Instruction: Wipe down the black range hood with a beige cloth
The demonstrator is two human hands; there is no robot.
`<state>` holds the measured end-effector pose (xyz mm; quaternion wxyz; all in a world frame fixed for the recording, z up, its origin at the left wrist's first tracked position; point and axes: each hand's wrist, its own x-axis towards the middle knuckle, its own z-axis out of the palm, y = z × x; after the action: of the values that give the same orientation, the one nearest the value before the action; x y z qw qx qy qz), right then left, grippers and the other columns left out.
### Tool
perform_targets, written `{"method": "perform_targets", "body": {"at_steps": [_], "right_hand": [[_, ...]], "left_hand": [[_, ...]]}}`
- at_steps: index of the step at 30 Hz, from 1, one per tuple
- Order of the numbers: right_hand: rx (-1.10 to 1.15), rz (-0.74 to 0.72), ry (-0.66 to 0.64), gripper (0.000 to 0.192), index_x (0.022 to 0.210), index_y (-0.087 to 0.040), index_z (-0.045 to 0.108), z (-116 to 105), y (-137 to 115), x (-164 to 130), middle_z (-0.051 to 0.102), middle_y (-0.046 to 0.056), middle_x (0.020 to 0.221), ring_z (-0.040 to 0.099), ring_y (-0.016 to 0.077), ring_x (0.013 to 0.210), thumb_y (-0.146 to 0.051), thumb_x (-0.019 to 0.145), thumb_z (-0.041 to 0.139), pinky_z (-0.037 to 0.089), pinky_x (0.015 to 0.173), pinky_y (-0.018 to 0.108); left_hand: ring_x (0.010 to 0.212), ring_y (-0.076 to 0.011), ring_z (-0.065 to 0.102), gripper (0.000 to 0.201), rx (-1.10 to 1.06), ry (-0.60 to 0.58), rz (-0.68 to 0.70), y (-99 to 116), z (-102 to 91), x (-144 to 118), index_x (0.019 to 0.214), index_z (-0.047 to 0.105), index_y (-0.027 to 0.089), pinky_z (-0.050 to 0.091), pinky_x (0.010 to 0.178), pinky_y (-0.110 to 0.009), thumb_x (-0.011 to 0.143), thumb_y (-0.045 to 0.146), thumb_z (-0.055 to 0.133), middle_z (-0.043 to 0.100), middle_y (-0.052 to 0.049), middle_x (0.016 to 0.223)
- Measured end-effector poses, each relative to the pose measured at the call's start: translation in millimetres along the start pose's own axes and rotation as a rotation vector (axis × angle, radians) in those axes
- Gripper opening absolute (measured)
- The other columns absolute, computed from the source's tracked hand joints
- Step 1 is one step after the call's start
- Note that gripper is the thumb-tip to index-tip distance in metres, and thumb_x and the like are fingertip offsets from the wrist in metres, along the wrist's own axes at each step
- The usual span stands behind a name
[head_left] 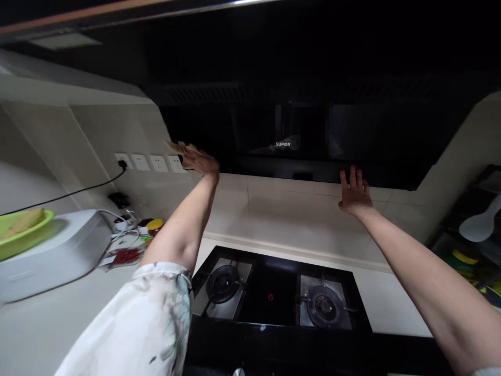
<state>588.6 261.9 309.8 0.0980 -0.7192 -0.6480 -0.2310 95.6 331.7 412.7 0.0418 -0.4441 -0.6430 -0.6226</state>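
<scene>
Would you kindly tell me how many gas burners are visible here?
2: the left burner and the right burner, at either side of the black cooktop, below the range hood. Both show clearly; none seems hidden.

A tan cloth (178, 148) is in your left hand (199, 161). The big, shiny black hood (242, 122) stretches between your hands, its bottom edge at your right hand (355, 194).

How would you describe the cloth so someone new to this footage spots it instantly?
Find the big black SUPOR range hood. At its lower left edge, the left hand holds a tan cloth. Its crumpled fabric sets it apart from the smooth white wall sockets nearby.
</scene>
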Motion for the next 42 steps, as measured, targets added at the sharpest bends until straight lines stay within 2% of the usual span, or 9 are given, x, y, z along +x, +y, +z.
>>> {"method": "perform_targets", "body": {"at_steps": [5,9,13,17,20,23,31,39,42], "right_hand": [[0.009,0.000,0.021,0.140,0.185,-0.015,-0.008,7.1,-0.6,0.8,-0.028,0.024,0.185,-0.006,0.0528,0.175,-0.049,0.085,0.085,0.022,0.137,0.070],[0.022,-0.009,0.048,0.142,0.184,-0.015,-0.012,10.0,-1.9,0.9,-0.028,0.024,0.185,-0.008,0.0528,0.175,-0.048,0.085,0.085,0.019,0.138,0.071],[0.035,-0.021,0.086,0.138,0.185,-0.015,-0.009,14.2,-2.4,1.4,-0.027,0.024,0.185,-0.008,0.0535,0.175,-0.044,0.086,0.083,0.019,0.136,0.073],[0.038,0.004,0.084,0.134,0.185,-0.015,-0.005,13.9,-3.3,0.4,-0.023,0.023,0.187,-0.008,0.0507,0.176,-0.036,0.085,0.082,0.018,0.137,0.071],[0.050,-0.005,0.091,0.135,0.185,-0.015,-0.005,11.3,-4.3,-1.5,-0.022,0.023,0.187,-0.007,0.0498,0.176,-0.034,0.084,0.082,0.016,0.138,0.070],[0.057,-0.002,0.091,0.133,0.185,-0.015,-0.004,9.4,-4.6,-3.1,-0.021,0.023,0.187,-0.008,0.0496,0.176,-0.033,0.084,0.081,0.016,0.139,0.069],[0.045,-0.033,0.108,0.130,0.186,-0.017,-0.005,11.8,0.9,-3.8,-0.021,0.021,0.188,-0.006,0.0492,0.176,-0.034,0.087,0.078,0.020,0.137,0.070],[0.065,-0.034,0.106,0.137,0.185,-0.018,-0.011,13.8,0.3,-2.5,-0.026,0.022,0.186,-0.005,0.0521,0.176,-0.035,0.084,0.081,0.019,0.138,0.071],[0.079,-0.044,0.117,0.138,0.184,-0.020,-0.015,14.5,-0.2,-2.5,-0.027,0.021,0.186,-0.005,0.0521,0.176,-0.037,0.085,0.080,0.018,0.137,0.072]], "left_hand": [[0.174,-0.0408,0.023,0.061,-0.060,0.045,-0.220,83.0,44.8,-8.8,0.178,0.030,0.005,0.023,0.140,-0.066,0.122,0.031,0.037,0.039,-0.027,0.179],[0.177,-0.0420,0.004,0.069,-0.079,0.015,-0.127,138.8,80.6,-59.2,0.181,0.017,0.005,0.010,0.142,-0.069,0.120,0.027,0.040,0.019,-0.029,0.187],[0.177,-0.0388,-0.008,0.072,-0.070,-0.232,0.302,160.8,94.7,-119.6,0.180,0.021,-0.001,-0.010,0.143,-0.059,0.117,0.022,0.046,0.008,-0.028,0.190],[0.178,-0.0263,-0.004,0.071,0.089,-0.552,1.028,175.8,102.1,-169.7,0.182,0.035,0.017,-0.017,0.141,-0.045,0.111,0.010,0.046,0.015,-0.010,0.191],[0.176,-0.0185,0.005,0.069,0.170,-0.651,1.467,189.6,103.9,-181.7,0.180,0.039,0.024,-0.012,0.139,-0.036,0.113,0.011,0.036,0.022,-0.001,0.190],[0.176,-0.0192,0.012,0.067,0.167,-0.657,1.609,196.0,101.8,-165.7,0.178,0.043,0.022,-0.006,0.141,-0.038,0.112,0.011,0.038,0.025,-0.002,0.190],[0.178,-0.0270,0.010,0.068,0.092,-0.532,1.281,162.7,81.3,-81.1,0.175,0.046,0.022,0.002,0.145,-0.056,0.108,0.010,0.049,0.021,-0.005,0.191],[0.178,-0.0249,-0.002,0.063,0.056,-0.196,0.587,100.7,46.8,-8.0,0.179,0.024,0.008,0.003,0.146,-0.053,0.119,0.021,0.041,0.006,-0.010,0.193],[0.176,-0.0337,0.002,0.065,0.042,-0.092,0.273,80.6,33.7,11.8,0.177,0.019,-0.001,0.000,0.145,-0.055,0.124,0.033,0.035,0.016,-0.014,0.191]]}}
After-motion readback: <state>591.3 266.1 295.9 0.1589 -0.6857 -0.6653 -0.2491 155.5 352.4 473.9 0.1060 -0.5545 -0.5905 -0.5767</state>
